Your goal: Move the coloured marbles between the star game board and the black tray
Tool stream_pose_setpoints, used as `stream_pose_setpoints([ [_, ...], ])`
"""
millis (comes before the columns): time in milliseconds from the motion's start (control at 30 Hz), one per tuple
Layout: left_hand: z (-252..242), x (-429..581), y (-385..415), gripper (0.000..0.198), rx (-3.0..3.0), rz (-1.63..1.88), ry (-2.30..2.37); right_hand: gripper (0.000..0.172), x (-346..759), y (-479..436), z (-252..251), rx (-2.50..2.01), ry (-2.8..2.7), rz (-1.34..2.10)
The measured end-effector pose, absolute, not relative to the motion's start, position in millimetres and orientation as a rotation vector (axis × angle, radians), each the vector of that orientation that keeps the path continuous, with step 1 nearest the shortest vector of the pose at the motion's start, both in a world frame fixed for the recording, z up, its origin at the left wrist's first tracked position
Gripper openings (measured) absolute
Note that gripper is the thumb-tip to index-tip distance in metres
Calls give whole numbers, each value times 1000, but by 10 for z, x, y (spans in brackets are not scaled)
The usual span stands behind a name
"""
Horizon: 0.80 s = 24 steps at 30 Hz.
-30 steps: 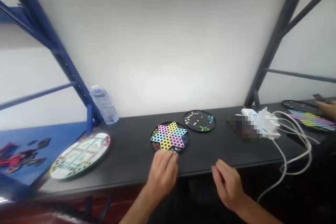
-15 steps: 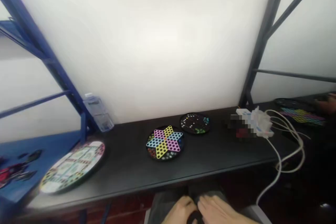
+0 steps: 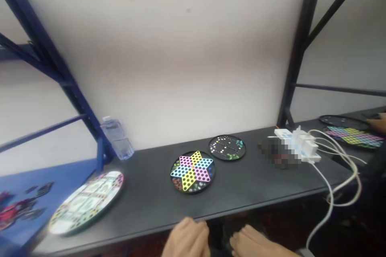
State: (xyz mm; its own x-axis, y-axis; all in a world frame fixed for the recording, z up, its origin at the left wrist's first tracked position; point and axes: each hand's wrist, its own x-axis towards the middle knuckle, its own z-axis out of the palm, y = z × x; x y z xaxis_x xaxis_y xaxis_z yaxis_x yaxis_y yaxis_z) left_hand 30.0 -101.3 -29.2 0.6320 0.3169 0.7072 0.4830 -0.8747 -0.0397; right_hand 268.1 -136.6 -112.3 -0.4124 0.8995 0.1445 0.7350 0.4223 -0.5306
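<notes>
Both of the person's hands sat low at the bottom edge of the view, cut off there, with the left hand [image 3: 187, 239] just right of 6 o'clock's left side and the right hand [image 3: 256, 243] a little further round toward 5 o'clock. They rested just behind the front edge of the black table [image 3: 241, 204], well apart, whereas half a second before they had been pressed close together around a dark object, which no longer showed between them. The fingers looked loosely curled, but the palms were hidden, so I could not tell whether either hand was gripping anything.

The Chinese checkers board [image 3: 193, 172] lay flat at 12 o'clock from the hands, not touched by either, its coloured star intact and its marbles too small to make out. A black round board [image 3: 227, 147] lay at 1 o'clock, just beyond it. At 10 o'clock a pale round board [image 3: 86, 202] sat tilted, its printing too blurred to read. A plastic water bottle [image 3: 117, 138] stood at 11 o'clock. At 2 o'clock, a white power strip [image 3: 297, 144] trailed white cables [image 3: 340, 168] beside a pixelated patch [image 3: 279, 152]. Far off at 3 o'clock, another person's hand [image 3: 380, 123] was cut off by the frame edge, near a coloured star board [image 3: 352, 136].
</notes>
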Motion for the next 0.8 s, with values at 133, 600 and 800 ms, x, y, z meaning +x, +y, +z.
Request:
stream_pose_setpoints([
  [133, 226, -64, -202, 17, -2298, -1365, -1394, 44, 2727, -1167, -666, -1361, -1697, 1138],
  [600, 132, -144, 1001, 30, -2006, -1556, -2203, 17, 2393, 72, 158, -933, -884, 1470],
  [800, 610, 91, 20, 29, -2100, -1724, -1517, 14, 2531, 587, -167, -1076, -1024, 1190],
])
